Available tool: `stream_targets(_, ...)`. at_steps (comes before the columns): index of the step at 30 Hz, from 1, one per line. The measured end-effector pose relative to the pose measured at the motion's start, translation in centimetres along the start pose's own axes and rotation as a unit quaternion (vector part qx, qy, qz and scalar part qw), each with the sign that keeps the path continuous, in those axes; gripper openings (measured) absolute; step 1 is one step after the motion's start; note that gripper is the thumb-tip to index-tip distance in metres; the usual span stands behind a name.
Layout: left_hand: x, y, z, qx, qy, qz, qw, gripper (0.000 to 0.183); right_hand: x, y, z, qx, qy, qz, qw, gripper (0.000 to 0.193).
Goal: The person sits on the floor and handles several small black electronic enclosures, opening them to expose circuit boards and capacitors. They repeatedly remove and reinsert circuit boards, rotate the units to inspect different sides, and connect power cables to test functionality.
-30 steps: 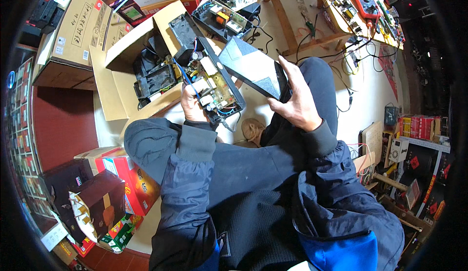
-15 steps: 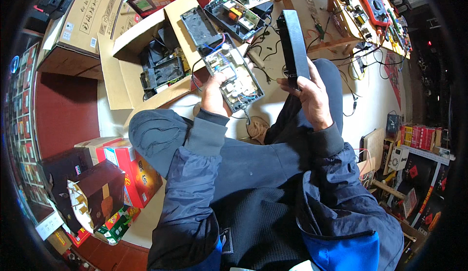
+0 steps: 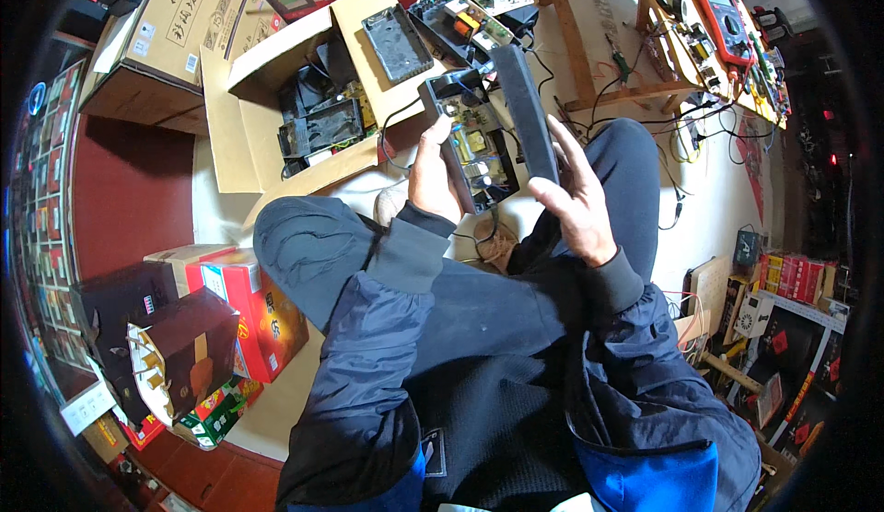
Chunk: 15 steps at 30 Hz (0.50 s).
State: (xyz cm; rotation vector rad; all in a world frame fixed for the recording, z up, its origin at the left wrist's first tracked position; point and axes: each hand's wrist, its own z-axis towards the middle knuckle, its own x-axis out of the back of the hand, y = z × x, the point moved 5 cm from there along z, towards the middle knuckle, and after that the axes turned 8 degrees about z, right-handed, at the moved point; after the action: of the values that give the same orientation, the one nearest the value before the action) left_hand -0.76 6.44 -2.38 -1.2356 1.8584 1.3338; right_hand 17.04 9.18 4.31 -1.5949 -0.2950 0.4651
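My left hand (image 3: 435, 179) grips a black plastic housing (image 3: 431, 98) by its left side, thumb over the rim. Inside the housing lies a circuit board (image 3: 472, 141) with pale components and wires. My right hand (image 3: 580, 213) holds a long black cover (image 3: 523, 111) on edge, fingers along its right side and thumb near its lower end. The cover tilts over the right side of the housing and hides part of it. Whether the two parts touch, I cannot tell. A dark cable (image 3: 488, 220) runs below the housing.
An open cardboard box (image 3: 241, 139) with black casings stands at left; an empty black shell (image 3: 397, 44) lies on its flap. Another opened device (image 3: 460, 24) is behind. A wooden stool frame (image 3: 575, 56), loose cables and a red multimeter (image 3: 725, 24) are at right.
My left hand has turned the housing so its side wall shows more. The cover has come left and tilted, close to the housing. The whole view has shifted slightly.
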Motion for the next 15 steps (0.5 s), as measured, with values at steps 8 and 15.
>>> stream_targets(8,-1.4,0.2,-0.4,-0.011,-0.059,-0.01,0.998,0.054,-1.6,0.0,-0.5,0.079,-0.009,-0.212,0.974,0.085)
stream_targets(15,-1.6,-0.3,-0.7,-0.008,-0.1,0.003,0.995,0.062,-2.0,0.2,-0.7,0.078,-0.006,-0.238,0.968,0.086)
